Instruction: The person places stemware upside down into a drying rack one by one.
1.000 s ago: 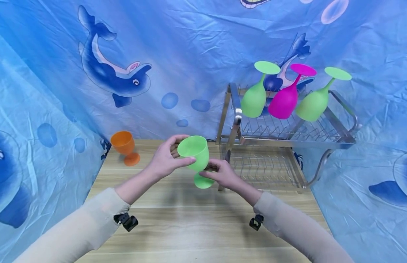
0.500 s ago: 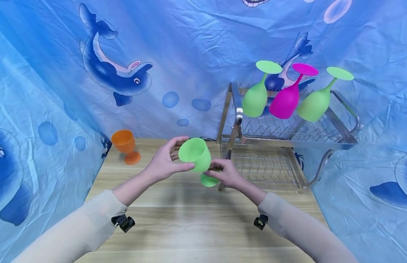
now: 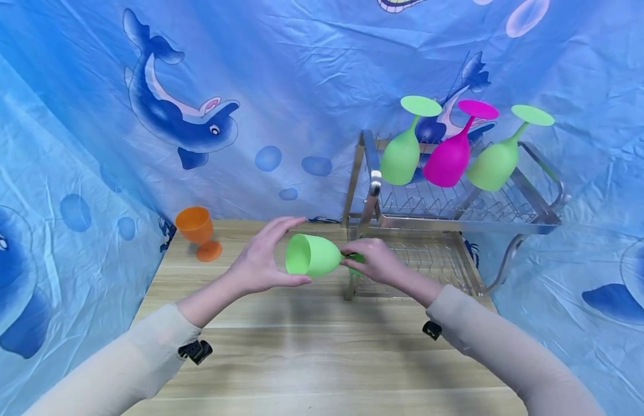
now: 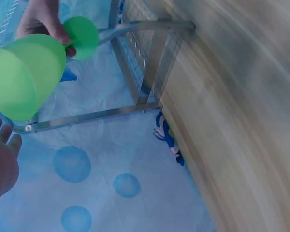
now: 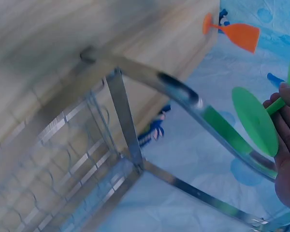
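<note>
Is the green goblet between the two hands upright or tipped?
Tipped: in the head view the green goblet is sideways, its mouth facing the left hand and its stem pinched by the right hand.

Head view: the right grip [image 3: 376, 260] hides much of the stem and foot of the green goblet [image 3: 322, 256]; contact between the goblet and the left grip [image 3: 259, 263] cannot be told. Upturned goblets [image 3: 448, 164] partly mask a dolphin print [image 3: 429, 129], and both sleeves [image 3: 119, 361] run off the lower edge. Left wrist view: the left grip is cut by the left edge, the right grip by the top. Right wrist view: right grip and goblet's bowl cut by the right edge; rack [image 5: 124, 116] cropped at left; desk [image 5: 63, 43] blurred.
</note>
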Demonstrator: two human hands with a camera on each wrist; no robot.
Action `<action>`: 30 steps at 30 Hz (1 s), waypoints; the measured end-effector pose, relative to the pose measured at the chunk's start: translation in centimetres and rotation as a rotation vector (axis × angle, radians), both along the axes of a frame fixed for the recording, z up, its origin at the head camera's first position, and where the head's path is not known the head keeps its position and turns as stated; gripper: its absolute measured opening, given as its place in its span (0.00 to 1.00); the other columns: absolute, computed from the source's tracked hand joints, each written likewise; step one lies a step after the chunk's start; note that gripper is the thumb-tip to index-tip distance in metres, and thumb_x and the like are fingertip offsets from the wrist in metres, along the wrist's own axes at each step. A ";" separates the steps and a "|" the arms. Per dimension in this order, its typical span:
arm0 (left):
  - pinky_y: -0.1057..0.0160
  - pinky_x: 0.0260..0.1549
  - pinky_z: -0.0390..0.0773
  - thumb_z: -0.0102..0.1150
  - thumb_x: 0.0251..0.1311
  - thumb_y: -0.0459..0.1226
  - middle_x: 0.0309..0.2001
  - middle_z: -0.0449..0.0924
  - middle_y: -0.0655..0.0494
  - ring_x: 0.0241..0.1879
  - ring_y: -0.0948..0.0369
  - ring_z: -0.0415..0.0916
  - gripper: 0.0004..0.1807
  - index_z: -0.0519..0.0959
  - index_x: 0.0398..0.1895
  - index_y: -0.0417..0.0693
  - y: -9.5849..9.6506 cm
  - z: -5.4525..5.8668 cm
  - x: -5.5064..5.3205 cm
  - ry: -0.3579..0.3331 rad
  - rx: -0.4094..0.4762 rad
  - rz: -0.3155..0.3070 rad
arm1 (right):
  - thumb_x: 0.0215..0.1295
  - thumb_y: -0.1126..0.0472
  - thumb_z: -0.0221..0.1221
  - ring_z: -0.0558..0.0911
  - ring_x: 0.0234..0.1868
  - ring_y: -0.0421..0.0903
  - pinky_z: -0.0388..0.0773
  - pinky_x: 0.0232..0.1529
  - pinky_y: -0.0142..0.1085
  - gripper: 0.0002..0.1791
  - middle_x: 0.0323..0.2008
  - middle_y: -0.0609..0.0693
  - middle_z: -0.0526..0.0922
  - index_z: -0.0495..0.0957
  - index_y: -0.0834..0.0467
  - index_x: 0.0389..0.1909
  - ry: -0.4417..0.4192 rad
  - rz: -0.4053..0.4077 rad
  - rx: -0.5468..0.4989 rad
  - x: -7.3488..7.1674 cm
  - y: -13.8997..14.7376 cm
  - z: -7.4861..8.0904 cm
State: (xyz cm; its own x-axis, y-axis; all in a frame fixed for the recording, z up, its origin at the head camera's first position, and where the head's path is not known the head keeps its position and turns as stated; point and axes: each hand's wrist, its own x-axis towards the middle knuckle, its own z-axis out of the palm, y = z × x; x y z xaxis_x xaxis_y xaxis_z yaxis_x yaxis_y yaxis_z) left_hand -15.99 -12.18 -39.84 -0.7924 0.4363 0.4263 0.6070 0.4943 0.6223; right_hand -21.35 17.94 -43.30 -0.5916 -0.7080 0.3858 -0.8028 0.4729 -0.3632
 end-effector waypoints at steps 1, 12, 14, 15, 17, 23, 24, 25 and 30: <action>0.37 0.68 0.75 0.92 0.36 0.51 0.75 0.69 0.51 0.72 0.49 0.70 0.63 0.67 0.79 0.53 0.0 -0.1 0.0 0.038 -0.027 -0.001 | 0.62 0.65 0.76 0.92 0.43 0.49 0.90 0.48 0.38 0.14 0.44 0.54 0.92 0.89 0.61 0.48 0.042 0.010 0.022 -0.2 0.1 0.2; 0.43 0.60 0.84 0.91 0.33 0.52 0.71 0.73 0.46 0.68 0.46 0.74 0.62 0.70 0.75 0.44 -0.2 -2.2 -0.4 0.468 -0.169 -0.068 | 0.63 0.62 0.76 0.91 0.46 0.49 0.89 0.51 0.40 0.17 0.47 0.54 0.92 0.88 0.59 0.52 0.171 0.057 0.155 -0.6 -0.4 2.3; 0.44 0.59 0.85 0.91 0.33 0.51 0.69 0.74 0.45 0.66 0.46 0.75 0.60 0.71 0.74 0.43 -0.5 -2.5 -0.4 0.497 -0.174 -0.069 | 0.62 0.63 0.76 0.91 0.46 0.49 0.90 0.50 0.41 0.17 0.46 0.54 0.92 0.89 0.59 0.51 0.178 0.064 0.156 -0.4 -0.6 2.6; 0.44 0.59 0.85 0.92 0.33 0.50 0.68 0.75 0.45 0.65 0.47 0.76 0.59 0.72 0.73 0.43 -0.6 -2.6 -0.4 0.508 -0.176 -0.068 | 0.62 0.64 0.77 0.91 0.46 0.49 0.90 0.50 0.41 0.17 0.46 0.54 0.92 0.89 0.59 0.51 0.179 0.069 0.157 -0.4 -0.7 2.8; 0.45 0.59 0.85 0.92 0.33 0.48 0.67 0.77 0.45 0.63 0.47 0.77 0.57 0.73 0.71 0.43 -0.9 -2.7 -0.3 0.525 -0.176 -0.067 | 0.61 0.64 0.77 0.91 0.46 0.50 0.90 0.50 0.41 0.17 0.46 0.55 0.92 0.89 0.60 0.51 0.185 0.077 0.164 -0.3 -0.9 2.9; 0.46 0.57 0.86 0.93 0.30 0.46 0.64 0.78 0.46 0.61 0.48 0.79 0.55 0.75 0.68 0.43 -1.8 -3.1 0.2 0.523 -0.161 -0.051 | 0.64 0.61 0.76 0.91 0.50 0.50 0.89 0.53 0.40 0.20 0.50 0.55 0.91 0.87 0.60 0.56 0.186 0.084 0.183 0.1 -1.5 3.3; 0.46 0.57 0.86 0.93 0.30 0.46 0.64 0.78 0.46 0.61 0.48 0.79 0.55 0.75 0.68 0.43 -1.9 -3.1 0.3 0.512 -0.159 -0.047 | 0.64 0.61 0.76 0.91 0.51 0.51 0.89 0.54 0.41 0.22 0.51 0.55 0.91 0.86 0.60 0.58 0.188 0.085 0.167 0.3 -1.5 3.3; 0.45 0.57 0.86 0.93 0.30 0.46 0.64 0.79 0.46 0.61 0.48 0.79 0.56 0.75 0.68 0.43 -2.1 -3.2 0.4 0.497 -0.156 -0.043 | 0.64 0.61 0.76 0.90 0.52 0.52 0.88 0.54 0.42 0.24 0.53 0.56 0.90 0.86 0.61 0.60 0.186 0.085 0.141 0.5 -1.4 3.5; 0.43 0.57 0.86 0.93 0.30 0.46 0.65 0.79 0.47 0.63 0.47 0.80 0.55 0.74 0.69 0.46 -3.3 -3.3 1.2 0.369 -0.110 0.015 | 0.60 0.62 0.78 0.89 0.55 0.54 0.87 0.57 0.45 0.29 0.56 0.57 0.89 0.84 0.62 0.62 0.081 0.034 -0.078 2.4 -0.1 4.3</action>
State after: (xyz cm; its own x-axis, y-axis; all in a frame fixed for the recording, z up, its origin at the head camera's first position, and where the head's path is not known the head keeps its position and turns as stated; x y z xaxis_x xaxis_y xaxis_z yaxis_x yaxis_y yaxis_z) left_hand -14.77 -15.44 -43.12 -0.6013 0.4847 0.6352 0.7721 0.5570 0.3060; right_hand -18.95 17.88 -39.05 -0.5327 -0.6927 0.4861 -0.8459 0.4179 -0.3315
